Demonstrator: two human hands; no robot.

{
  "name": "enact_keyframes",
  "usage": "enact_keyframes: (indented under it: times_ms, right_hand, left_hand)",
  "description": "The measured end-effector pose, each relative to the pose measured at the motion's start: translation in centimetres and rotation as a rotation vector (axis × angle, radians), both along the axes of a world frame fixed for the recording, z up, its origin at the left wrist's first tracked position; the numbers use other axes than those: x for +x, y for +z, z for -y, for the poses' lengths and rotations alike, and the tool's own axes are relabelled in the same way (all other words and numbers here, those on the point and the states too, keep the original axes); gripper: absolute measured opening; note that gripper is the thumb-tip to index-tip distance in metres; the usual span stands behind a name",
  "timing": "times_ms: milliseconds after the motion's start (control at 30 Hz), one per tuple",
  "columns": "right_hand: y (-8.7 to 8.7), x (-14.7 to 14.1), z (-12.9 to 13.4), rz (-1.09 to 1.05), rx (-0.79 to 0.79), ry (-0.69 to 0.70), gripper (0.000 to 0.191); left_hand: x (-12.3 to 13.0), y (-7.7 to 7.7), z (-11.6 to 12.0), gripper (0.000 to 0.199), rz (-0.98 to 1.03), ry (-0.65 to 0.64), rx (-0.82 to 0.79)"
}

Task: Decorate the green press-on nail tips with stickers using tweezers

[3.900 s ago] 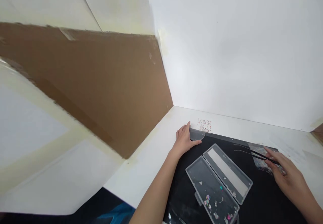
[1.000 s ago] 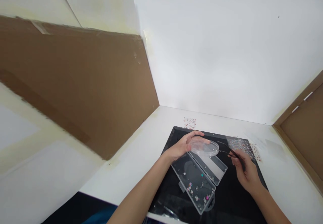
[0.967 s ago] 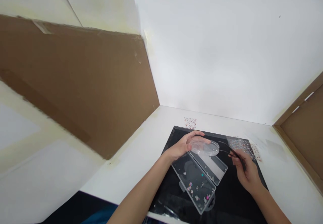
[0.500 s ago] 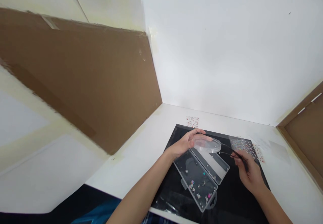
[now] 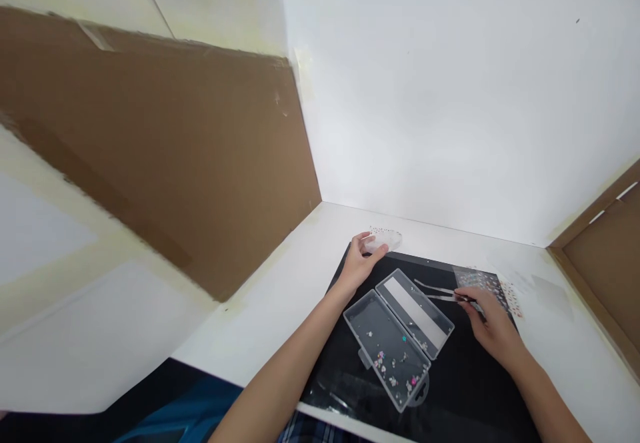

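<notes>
My left hand (image 5: 361,260) grips a clear round dish (image 5: 386,239) above the back edge of the black mat. Metal tweezers (image 5: 437,294) are in my right hand (image 5: 483,316), their tips apart and pointing left over the open box lid. Between my hands and nearer to me lies a hinged clear plastic box (image 5: 373,326), open on the mat. Small gems and beads, with a pink and a teal one among them, are scattered in its near compartment. A white strip (image 5: 415,313) runs along the lid.
The black mat (image 5: 465,390) covers much of the white table (image 5: 270,323). Gem sticker sheets (image 5: 480,282) lie at its back right corner. Cardboard panels (image 5: 200,163) stand at the left and right, with a white wall behind.
My left hand has moved the round dish away from the tweezers, back and left past the mat's edge. The tweezers now point left, low over the box lid.
</notes>
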State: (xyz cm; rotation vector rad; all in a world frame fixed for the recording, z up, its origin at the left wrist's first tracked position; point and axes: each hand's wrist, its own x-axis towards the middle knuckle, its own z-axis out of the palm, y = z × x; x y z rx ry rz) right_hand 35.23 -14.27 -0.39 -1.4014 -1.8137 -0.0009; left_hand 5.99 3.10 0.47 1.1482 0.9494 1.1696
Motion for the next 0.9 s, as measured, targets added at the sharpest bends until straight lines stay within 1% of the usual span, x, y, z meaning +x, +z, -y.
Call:
enact_keyframes:
  times_ms: [133, 300, 467, 600, 733, 900]
  right_hand:
    - [-0.1, 1.8, -0.4, 0.068, -0.062, 0.05, 0.028]
    - [-0.5, 4.2, -0.5, 0.111, -0.124, 0.064, 0.035]
    - [-0.7, 6.3, -0.3, 0.117, -0.164, 0.046, 0.037]
    - [-0.5, 7.4, 0.1, 0.102, -0.186, 0.005, 0.042]
    - [-0.1, 7.8, 0.2, 0.074, -0.215, -0.036, 0.04]
    - [0.1, 7.6, 0.2, 0.043, -0.291, -0.037, 0.033]
  left_hand:
    - [0.0, -0.4, -0.4, 0.08, -0.067, 0.087, -0.034]
    - [0.2, -0.3, -0.2, 0.073, -0.125, 0.084, -0.032]
    - [0.3, -0.2, 0.0, 0.075, -0.16, 0.039, -0.018]
    - [0.1, -0.1, 0.1, 0.077, -0.192, 0.015, -0.009]
    - [0.0, -0.1, 0.1, 0.081, -0.229, -0.006, 0.007]
    - [0.1, -0.4, 0.4, 0.086, -0.259, -0.057, 0.033]
